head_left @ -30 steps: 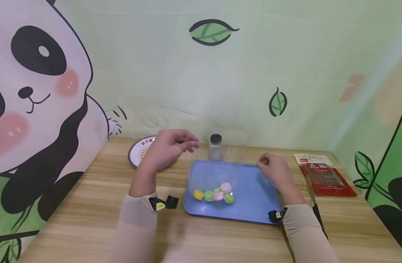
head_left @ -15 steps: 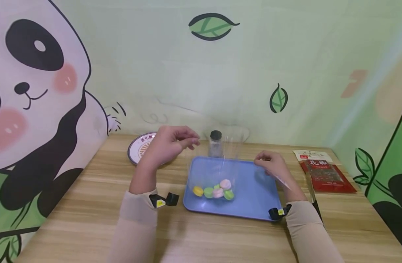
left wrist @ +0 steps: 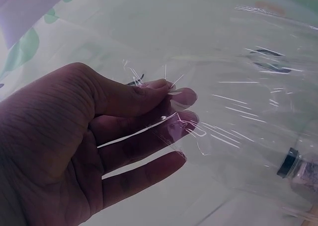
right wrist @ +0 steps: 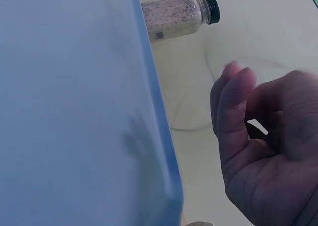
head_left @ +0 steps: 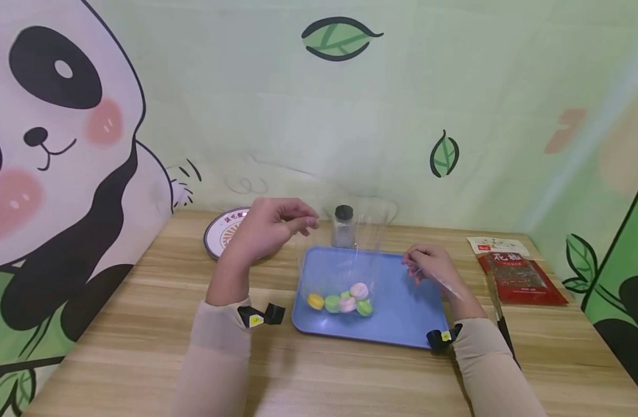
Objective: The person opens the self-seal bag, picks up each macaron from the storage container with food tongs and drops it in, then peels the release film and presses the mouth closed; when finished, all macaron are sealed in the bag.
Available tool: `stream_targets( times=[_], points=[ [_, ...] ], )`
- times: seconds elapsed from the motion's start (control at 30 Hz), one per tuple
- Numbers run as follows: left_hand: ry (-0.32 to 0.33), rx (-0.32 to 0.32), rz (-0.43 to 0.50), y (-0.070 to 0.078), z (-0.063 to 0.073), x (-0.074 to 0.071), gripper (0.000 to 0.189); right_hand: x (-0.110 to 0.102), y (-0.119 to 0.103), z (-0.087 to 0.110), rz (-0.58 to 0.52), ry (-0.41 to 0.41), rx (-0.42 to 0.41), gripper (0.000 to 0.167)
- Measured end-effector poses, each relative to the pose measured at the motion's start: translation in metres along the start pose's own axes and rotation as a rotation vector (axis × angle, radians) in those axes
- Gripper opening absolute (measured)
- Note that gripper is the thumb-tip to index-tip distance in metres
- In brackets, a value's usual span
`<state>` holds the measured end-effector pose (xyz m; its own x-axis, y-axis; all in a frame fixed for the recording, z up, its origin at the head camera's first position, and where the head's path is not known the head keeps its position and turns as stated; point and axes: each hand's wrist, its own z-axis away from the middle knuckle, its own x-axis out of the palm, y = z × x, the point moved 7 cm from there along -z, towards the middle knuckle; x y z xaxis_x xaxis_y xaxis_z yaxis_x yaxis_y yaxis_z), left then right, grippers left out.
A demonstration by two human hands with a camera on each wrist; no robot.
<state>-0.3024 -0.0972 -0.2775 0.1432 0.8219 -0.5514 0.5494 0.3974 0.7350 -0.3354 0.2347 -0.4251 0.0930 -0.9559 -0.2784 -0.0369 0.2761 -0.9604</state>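
Note:
A clear plastic bag point(head_left: 329, 272) stands over the blue tray point(head_left: 402, 313), with several yellow, green and pink macarons point(head_left: 347, 304) at its bottom. My left hand point(head_left: 277, 226) pinches the crinkled top edge of the bag between thumb and index finger; the left wrist view shows the other fingers extended behind the film. Over the tray's right part is my right hand point(head_left: 430, 263), its fingers loosely bent. A thin, shiny clear strip point(head_left: 446, 285) lies along the back of that hand toward the wrist. No object shows between its fingertips point(right wrist: 238, 82), which are blurred.
Behind the tray stands a clear jar point(head_left: 343, 231) with a black lid. A patterned plate point(head_left: 217, 237) is at the back left, partly behind the left hand. To the right lie a red spice packet point(head_left: 522, 281), a whitish packet point(head_left: 498, 246) and a dark-handled tool point(head_left: 506, 341).
My right hand has shifted slightly left and its fingers have loosened and spread downward. The clear strip now shows along its back. My left hand keeps its pinch on the bag.

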Motion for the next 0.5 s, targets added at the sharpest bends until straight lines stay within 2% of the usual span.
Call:
stream_targets(
  times=[0.1, 0.2, 0.3, 0.37, 0.43, 0.5],
  points=[
    [0.000, 0.004, 0.000, 0.001, -0.001, 0.000, 0.008, 0.000, 0.002, 0.000, -0.081, -0.013, 0.083, 0.040],
    [0.001, 0.002, 0.001, 0.001, -0.001, -0.001, 0.008, 0.003, 0.002, 0.001, -0.099, -0.114, 0.137, 0.057],
    [-0.001, 0.000, 0.005, 0.002, -0.001, 0.000, 0.009, 0.009, 0.002, 0.008, -0.008, -0.308, 0.105, 0.059],
    [-0.003, 0.003, 0.009, 0.002, -0.001, 0.000, 0.009, 0.015, 0.001, 0.015, 0.023, -0.460, 0.053, 0.047],
    [-0.004, 0.006, 0.010, 0.002, 0.000, 0.000, 0.008, 0.019, 0.001, 0.022, -0.001, -0.590, 0.023, 0.037],
    [-0.003, 0.009, 0.009, 0.002, 0.000, 0.000, 0.008, 0.022, 0.000, 0.028, -0.061, -0.682, 0.017, 0.037]
  ],
)
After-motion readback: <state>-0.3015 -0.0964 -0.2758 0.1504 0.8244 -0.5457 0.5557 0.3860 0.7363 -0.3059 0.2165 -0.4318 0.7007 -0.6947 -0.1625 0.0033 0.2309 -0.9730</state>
